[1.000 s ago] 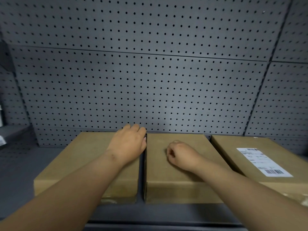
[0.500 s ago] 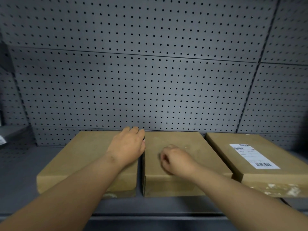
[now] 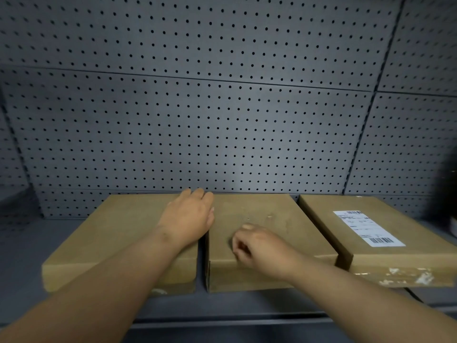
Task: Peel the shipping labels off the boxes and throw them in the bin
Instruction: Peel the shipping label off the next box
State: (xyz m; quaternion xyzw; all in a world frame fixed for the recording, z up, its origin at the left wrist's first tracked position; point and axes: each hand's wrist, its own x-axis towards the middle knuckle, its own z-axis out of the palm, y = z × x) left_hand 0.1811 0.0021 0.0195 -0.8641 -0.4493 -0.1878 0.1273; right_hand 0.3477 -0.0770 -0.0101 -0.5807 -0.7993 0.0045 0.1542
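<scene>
Three flat brown cardboard boxes lie side by side on a grey shelf. My left hand (image 3: pixel 189 217) rests flat on the left box (image 3: pixel 103 233) at its right edge, beside the gap to the middle box (image 3: pixel 267 219). My right hand (image 3: pixel 257 248) sits over the front of the middle box with its fingers curled; nothing shows in its grip. The tops of the left and middle boxes are bare. The right box (image 3: pixel 395 258) carries a white shipping label (image 3: pixel 368 227) with barcodes, untouched. No bin is in view.
A grey pegboard wall (image 3: pixel 222 132) stands right behind the boxes. The grey shelf (image 3: pixel 22 263) extends to the left of the boxes, with its front lip (image 3: pixel 222 323) below my arms. A dark blurred shape (image 3: pixel 445 194) sits at the far right edge.
My right hand has drawn back toward the front edge of the middle box. The view has shifted, so the boxes sit further left in the frame. My left hand has stayed in place.
</scene>
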